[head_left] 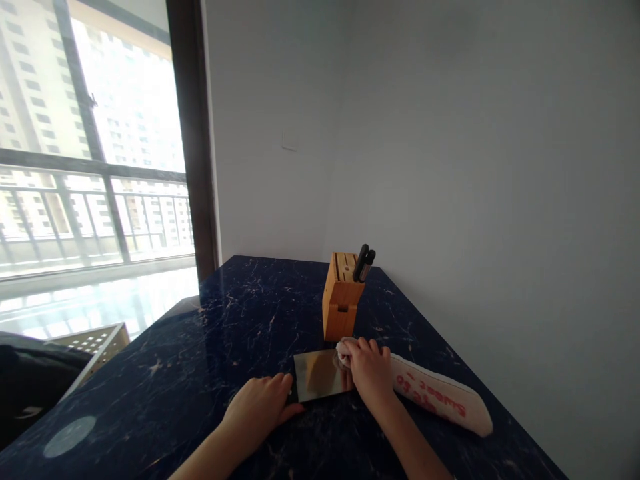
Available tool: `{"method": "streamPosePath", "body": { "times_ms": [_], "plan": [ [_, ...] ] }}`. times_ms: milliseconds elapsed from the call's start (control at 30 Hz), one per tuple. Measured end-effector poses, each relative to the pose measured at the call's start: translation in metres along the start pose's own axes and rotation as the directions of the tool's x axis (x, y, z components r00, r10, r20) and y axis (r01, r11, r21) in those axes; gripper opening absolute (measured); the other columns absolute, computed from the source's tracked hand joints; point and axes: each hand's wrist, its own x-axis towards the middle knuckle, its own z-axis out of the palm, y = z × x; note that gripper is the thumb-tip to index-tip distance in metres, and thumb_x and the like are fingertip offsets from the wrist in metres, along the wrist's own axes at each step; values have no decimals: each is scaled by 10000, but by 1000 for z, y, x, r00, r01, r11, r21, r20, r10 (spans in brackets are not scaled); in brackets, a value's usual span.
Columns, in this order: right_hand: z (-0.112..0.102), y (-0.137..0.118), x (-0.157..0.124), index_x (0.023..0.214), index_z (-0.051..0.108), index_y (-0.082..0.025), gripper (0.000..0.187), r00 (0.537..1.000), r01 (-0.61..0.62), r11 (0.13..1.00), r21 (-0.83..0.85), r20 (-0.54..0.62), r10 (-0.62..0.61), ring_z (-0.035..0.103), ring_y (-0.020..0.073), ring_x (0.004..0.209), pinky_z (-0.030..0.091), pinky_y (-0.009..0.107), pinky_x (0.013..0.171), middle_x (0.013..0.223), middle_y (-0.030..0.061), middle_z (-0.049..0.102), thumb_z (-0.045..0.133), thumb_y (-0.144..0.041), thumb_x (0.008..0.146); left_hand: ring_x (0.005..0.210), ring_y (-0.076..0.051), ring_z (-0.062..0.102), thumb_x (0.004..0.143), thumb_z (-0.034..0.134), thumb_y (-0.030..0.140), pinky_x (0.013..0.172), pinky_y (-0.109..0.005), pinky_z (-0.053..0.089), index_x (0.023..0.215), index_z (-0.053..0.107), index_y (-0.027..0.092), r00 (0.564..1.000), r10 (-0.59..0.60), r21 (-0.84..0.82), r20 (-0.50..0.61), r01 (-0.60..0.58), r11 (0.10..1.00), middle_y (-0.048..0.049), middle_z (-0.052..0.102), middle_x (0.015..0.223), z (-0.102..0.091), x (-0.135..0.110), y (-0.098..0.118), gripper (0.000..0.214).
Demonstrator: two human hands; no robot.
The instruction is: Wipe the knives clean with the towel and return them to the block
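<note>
A cleaver's broad shiny blade (316,377) lies low over the dark blue marbled table, with its edge turned away to the right. My left hand (260,407) is closed around its handle, which the fingers mostly hide. My right hand (371,373) grips a bunched end of a whitish cloth (440,397) and presses it against the blade's far right corner. The rest of that cloth trails to the right, folded long, with red writing on it. Just beyond the blade stands a wooden knife block (343,293) with black-handled knives (364,263) in its right side.
The dark marbled table (240,313) runs back to a pale wall (475,167). A round translucent disc (70,437) lies at its near left. Left of the table are a chair (97,353) with something black on it and a large window (95,133).
</note>
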Motion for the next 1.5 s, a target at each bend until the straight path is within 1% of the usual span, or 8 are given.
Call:
{"method": "streamPosePath", "body": {
  "times_ms": [100, 267, 467, 667, 800, 1000, 1233, 1500],
  "plan": [
    [-4, 7, -3, 997, 560, -271, 248, 999, -41, 998, -44, 21, 42, 474, 216, 891, 228, 354, 715, 927, 45, 585, 398, -156, 849, 743, -259, 639, 832, 302, 589, 622, -333, 477, 916, 568, 175, 1000, 9, 4, 11, -9, 1000, -71, 645, 826, -1, 1, 0, 498],
    [-13, -1, -10, 958, 547, -191, 197, 997, -28, 998, -58, 67, 32, 484, 231, 869, 230, 370, 724, 883, 67, 591, 467, -139, 786, 748, -252, 637, 829, 306, 594, 626, -324, 471, 908, 568, 175, 1000, 7, -3, 29, -7, 1000, -72, 644, 824, -3, 1, -1, 501],
    [-21, -23, -18, 922, 530, -206, 188, 990, 121, 990, 65, 64, -125, 482, 219, 871, 234, 356, 740, 870, 40, 589, 508, -140, 747, 744, -260, 634, 833, 340, 568, 614, -327, 462, 911, 567, 177, 1000, 3, -6, 19, -3, 1000, -72, 644, 822, -4, -1, 1, 459],
    [-30, -54, -28, 977, 536, -226, 224, 958, 262, 936, 234, 53, -281, 471, 199, 880, 253, 333, 765, 909, 33, 584, 449, -132, 793, 743, -255, 634, 836, 359, 548, 618, -323, 459, 922, 571, 177, 1000, 4, 1, 22, -4, 1000, -76, 646, 827, -4, 0, 2, 436],
    [-32, -64, -33, 997, 532, -236, 229, 946, 303, 907, 292, 22, -323, 459, 201, 911, 251, 335, 794, 949, 29, 578, 446, -150, 803, 746, -250, 632, 848, 353, 529, 622, -325, 463, 936, 565, 177, 999, 29, -6, 13, -29, 1000, -67, 643, 833, -3, -1, 1, 420],
    [-31, -53, -27, 960, 539, -245, 217, 970, 222, 947, 234, 51, -239, 473, 195, 877, 244, 335, 773, 900, 12, 585, 531, -179, 753, 726, -262, 633, 841, 343, 547, 599, -336, 463, 913, 568, 173, 1000, 16, 7, 2, -16, 1000, -70, 645, 810, -1, 0, 0, 442],
    [-18, -12, -14, 919, 536, -235, 198, 996, 66, 996, 64, 53, -69, 490, 203, 879, 228, 336, 739, 877, 18, 591, 494, -139, 752, 737, -265, 632, 837, 298, 582, 608, -335, 455, 896, 568, 177, 1000, 6, -27, 3, -6, 1000, -77, 645, 809, -6, -1, 1, 490],
    [-11, 11, -12, 912, 537, -220, 159, 998, -26, 999, -26, 56, 27, 506, 222, 878, 226, 349, 730, 872, 43, 592, 481, -149, 781, 787, -259, 633, 753, 407, 600, 644, -307, 431, 858, 598, 218, 995, -93, -94, 46, 97, 991, -55, 667, 856, -17, -4, 1, 440]
  ]
}}
